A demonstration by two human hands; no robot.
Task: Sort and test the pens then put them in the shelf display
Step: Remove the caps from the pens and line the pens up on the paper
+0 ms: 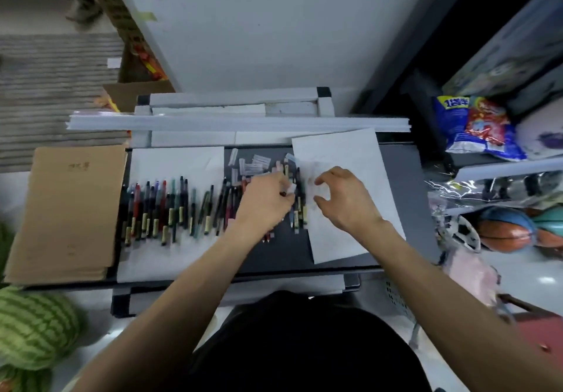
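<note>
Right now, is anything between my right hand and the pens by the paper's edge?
Nothing visible blocks it. Your right hand hovers over the white sheet, the pens lie just beside it; your left hand covers some.

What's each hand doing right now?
Left hand: pinches a pen, blurred.
Right hand: open, fingers loosely curled, empty, over the paper.

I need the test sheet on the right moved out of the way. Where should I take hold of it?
Probably best to pinch the sheet along its right edge, coming from the right. It lies flat on the table, which is bare beside that edge, whereas the pens crowd its left edge.
</note>
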